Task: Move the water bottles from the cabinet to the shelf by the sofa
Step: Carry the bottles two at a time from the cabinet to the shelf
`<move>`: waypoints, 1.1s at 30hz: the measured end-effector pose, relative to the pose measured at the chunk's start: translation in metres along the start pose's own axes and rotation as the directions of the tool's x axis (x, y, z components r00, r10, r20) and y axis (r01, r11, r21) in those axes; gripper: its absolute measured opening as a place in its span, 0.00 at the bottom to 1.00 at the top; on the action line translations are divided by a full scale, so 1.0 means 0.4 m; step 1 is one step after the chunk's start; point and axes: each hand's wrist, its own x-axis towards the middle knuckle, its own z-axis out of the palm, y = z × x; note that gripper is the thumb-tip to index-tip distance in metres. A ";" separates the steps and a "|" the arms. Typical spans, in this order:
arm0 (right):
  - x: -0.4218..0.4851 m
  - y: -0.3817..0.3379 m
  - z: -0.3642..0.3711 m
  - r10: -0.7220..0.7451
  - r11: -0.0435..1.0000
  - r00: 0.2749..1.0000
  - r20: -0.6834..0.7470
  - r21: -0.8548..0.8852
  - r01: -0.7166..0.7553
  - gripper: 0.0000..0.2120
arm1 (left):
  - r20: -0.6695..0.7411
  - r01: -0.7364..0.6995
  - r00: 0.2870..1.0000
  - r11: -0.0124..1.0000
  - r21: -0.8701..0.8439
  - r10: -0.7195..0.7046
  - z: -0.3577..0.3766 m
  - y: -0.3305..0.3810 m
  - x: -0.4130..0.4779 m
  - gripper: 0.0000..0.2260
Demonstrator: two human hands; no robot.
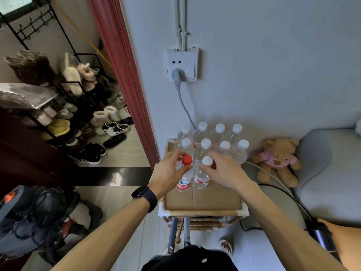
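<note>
Placing step, seemingly: the left hand (168,173) pinches the red-capped bottle (184,181) by its neck and the right hand (224,173) pinches the white-capped bottle (201,178). Both stand on the shelf (203,213), near the far rows of bottles (214,140). Next, they need releasing without tipping.

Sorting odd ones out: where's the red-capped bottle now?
Head view, centre: the red-capped bottle stands front-left on the shelf, gripped by the left hand, beside a white-capped bottle.

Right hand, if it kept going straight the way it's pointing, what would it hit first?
The front white-capped bottle, which the right hand pinches at the neck; beyond it, probably the red-capped bottle, though depth is unclear.
</note>
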 end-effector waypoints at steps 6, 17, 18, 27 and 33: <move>-0.002 -0.005 0.003 -0.003 1.000 1.000 -0.027 0.011 0.003 0.12 | -0.029 0.033 0.999 0.999 -0.017 -0.033 0.009 0.004 -0.002 0.16; -0.001 0.002 0.002 0.047 0.996 0.998 -0.043 0.080 -0.043 0.10 | -0.048 0.083 0.995 0.996 -0.044 -0.085 0.018 0.020 -0.004 0.16; -0.002 0.002 0.003 0.046 0.996 0.998 -0.046 0.081 -0.042 0.10 | -0.050 0.089 0.995 0.995 -0.050 -0.092 0.018 0.022 -0.005 0.15; -0.005 -0.002 0.011 0.083 0.991 0.995 -0.054 0.114 -0.076 0.11 | -0.040 0.084 0.996 0.996 -0.026 -0.086 0.015 0.018 -0.016 0.23; -0.014 0.022 0.033 0.171 0.984 0.984 0.044 0.041 -0.173 0.28 | 0.061 0.158 0.986 0.984 -0.082 -0.153 0.041 -0.035 -0.034 0.41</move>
